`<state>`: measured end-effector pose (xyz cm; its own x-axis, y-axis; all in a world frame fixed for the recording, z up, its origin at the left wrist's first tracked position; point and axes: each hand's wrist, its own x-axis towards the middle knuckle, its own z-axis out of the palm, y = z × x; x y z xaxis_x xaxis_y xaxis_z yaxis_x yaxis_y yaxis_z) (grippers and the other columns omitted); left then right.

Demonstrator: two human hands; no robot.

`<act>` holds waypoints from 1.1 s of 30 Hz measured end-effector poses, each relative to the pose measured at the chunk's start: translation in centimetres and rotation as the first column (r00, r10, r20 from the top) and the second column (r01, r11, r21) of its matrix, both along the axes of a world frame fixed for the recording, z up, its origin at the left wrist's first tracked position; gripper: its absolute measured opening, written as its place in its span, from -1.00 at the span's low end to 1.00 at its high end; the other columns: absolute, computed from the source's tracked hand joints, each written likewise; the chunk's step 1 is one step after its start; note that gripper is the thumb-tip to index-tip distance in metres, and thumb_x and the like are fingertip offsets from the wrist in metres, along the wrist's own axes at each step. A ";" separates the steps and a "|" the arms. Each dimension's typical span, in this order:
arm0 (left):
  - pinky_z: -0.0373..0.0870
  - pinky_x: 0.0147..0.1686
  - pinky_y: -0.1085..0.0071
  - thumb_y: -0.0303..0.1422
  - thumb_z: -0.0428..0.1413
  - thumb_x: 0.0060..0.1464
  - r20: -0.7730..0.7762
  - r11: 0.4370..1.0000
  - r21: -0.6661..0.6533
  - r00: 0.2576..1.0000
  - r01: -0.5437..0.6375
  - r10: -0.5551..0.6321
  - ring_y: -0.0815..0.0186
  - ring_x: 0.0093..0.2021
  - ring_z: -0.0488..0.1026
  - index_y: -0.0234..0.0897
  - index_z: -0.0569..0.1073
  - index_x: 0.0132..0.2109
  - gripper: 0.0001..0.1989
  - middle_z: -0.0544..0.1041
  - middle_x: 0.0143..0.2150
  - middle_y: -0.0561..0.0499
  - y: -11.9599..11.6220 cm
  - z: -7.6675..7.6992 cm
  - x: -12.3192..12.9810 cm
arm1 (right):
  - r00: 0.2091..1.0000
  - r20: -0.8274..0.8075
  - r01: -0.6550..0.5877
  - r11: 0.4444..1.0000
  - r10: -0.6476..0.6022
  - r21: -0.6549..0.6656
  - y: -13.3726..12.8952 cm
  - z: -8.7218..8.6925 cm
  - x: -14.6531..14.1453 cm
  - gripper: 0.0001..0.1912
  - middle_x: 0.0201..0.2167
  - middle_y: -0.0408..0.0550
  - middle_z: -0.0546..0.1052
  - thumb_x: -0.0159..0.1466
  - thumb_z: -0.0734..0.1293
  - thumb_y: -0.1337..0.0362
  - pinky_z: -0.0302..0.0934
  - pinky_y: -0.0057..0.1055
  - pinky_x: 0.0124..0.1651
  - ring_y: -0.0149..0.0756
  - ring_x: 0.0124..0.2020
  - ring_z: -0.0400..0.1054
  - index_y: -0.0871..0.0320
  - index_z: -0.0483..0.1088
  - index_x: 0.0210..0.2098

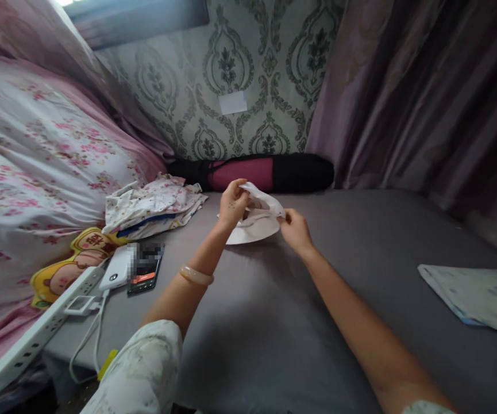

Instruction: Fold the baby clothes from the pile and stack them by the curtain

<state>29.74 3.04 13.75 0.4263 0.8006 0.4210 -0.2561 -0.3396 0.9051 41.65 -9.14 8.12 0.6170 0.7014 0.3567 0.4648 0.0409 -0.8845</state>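
- In the view from my head, I see a white hat, or what looks like one [254,231], in front of me, on or just over the grey sheet [248,322].
- My left hand [233,204] pinches its top edge between thumb and fingers, I think to hold that soft part up.
- My right hand [295,229] pinches its right edge, low down. With one hand on each side, I guess it can't flop or slide.
- The wide brim points toward me, and I can see some of the inside.
- A white block [117,267] lies beside a dark phone [148,275], near the power strip [43,333], maybe so the white cable [99,328] can reach.
- A pile of clothes [153,202] sits behind them, and a folded cloth [476,294] lies far right, both well apart from my hands.
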 end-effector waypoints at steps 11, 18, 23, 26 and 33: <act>0.27 -0.36 0.47 -0.24 0.12 0.04 -0.296 0.996 0.062 0.954 0.066 -0.044 0.35 -0.33 0.33 -0.26 0.50 -0.30 -0.82 0.38 -0.35 0.02 -1.6 -0.6 -2.4 | 0.941 0.010 -0.334 0.932 0.339 -0.139 -7.9 10.3 2.6 -0.70 -0.31 -0.11 0.55 0.22 0.24 0.23 0.30 -0.40 -0.27 -0.29 -0.31 0.42 0.12 0.47 -0.09; 0.18 -0.50 0.51 -0.09 0.22 -0.04 -0.267 0.846 -0.301 0.813 0.440 -0.517 0.44 -0.49 0.28 -0.29 0.46 -0.35 -0.68 0.38 -0.48 0.09 -2.4 -2.4 -3.0 | 0.917 0.067 -0.350 0.874 0.393 -0.338 -9.9 10.5 4.3 -0.63 -0.39 -0.16 0.56 0.07 0.45 0.02 0.29 -0.45 -0.39 -0.32 -0.39 0.42 0.04 0.55 -0.18; 0.20 -0.49 0.49 0.01 0.13 0.06 -0.335 0.815 -0.372 0.755 0.444 -0.564 0.42 -0.47 0.32 -0.29 0.51 -0.26 -0.59 0.43 -0.44 0.04 -2.9 -4.4 -3.1 | 0.963 -0.034 -0.262 0.898 0.268 -0.352 -9.9 7.6 6.1 -0.66 -0.34 -0.09 0.60 0.09 0.42 -0.03 0.31 -0.44 -0.39 -0.27 -0.37 0.45 0.09 0.58 -0.31; 0.27 -0.40 0.47 0.01 0.07 0.11 -0.363 0.809 -0.366 0.730 0.460 -0.580 0.38 -0.35 0.38 -0.28 0.50 -0.17 -0.58 0.49 -0.31 -0.01 -3.8 -5.7 -3.4 | 0.983 -0.079 -0.183 0.929 0.166 -0.321 -9.9 5.7 7.0 -0.66 -0.36 -0.07 0.61 0.05 0.45 -0.02 0.31 -0.43 -0.42 -0.25 -0.39 0.45 0.12 0.58 -0.35; 0.26 -0.36 0.45 -0.19 0.33 -0.14 -0.405 0.825 -0.211 0.721 0.525 -0.562 0.36 -0.31 0.37 -0.23 0.39 -0.04 -0.48 0.45 -0.27 0.03 -5.5 -8.1 -4.1 | 0.985 -0.167 -0.080 0.959 0.035 -0.271 -11.0 3.9 8.1 -0.65 -0.37 -0.08 0.61 0.02 0.48 0.00 0.30 -0.42 -0.43 -0.28 -0.43 0.44 0.11 0.58 -0.31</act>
<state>25.66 -2.44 5.67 0.9181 0.3950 0.0327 0.0472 -0.1909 0.9805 49.73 -20.09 12.02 0.6058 0.7944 0.0443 0.3210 -0.1930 -0.9272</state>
